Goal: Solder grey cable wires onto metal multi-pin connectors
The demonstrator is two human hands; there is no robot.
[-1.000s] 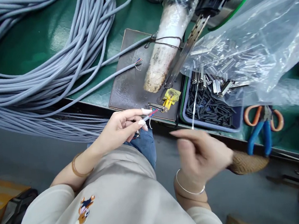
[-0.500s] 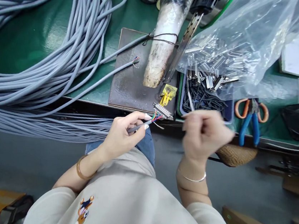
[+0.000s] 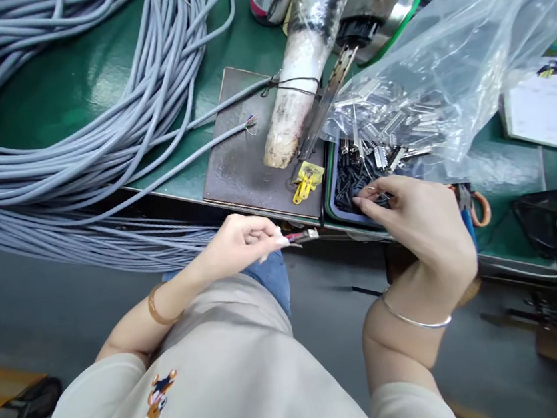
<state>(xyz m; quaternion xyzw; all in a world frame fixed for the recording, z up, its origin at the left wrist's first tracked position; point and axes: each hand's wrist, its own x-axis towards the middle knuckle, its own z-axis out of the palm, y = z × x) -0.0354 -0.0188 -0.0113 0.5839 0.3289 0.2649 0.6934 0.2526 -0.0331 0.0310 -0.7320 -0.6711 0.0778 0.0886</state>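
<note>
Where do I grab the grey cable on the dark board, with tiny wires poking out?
Maybe pinch its grey jacket just behind the thin wires, from above: the cable lies across the board, wires splayed at its tip, and a white bar sits to the right.

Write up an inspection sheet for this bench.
Surface: green worktop, brown board at its front edge.
Work items: wired connector, blurred; blue tray holding short black tubes.
Clutter: clear plastic bag of metal connectors overlapping the tray; yellow piece on the board; white wrapped cylinder above it; orange-handled tool partly hidden.
Hands: left hand pinches the wired connector's lead; right hand has its fingertips at the tray, grip unclear.
Cables: large bundle of grey cable, looped, at the view's left; one stripped cable end over the board.
Surroundings: grey floor; white paper at the view's right.
</note>
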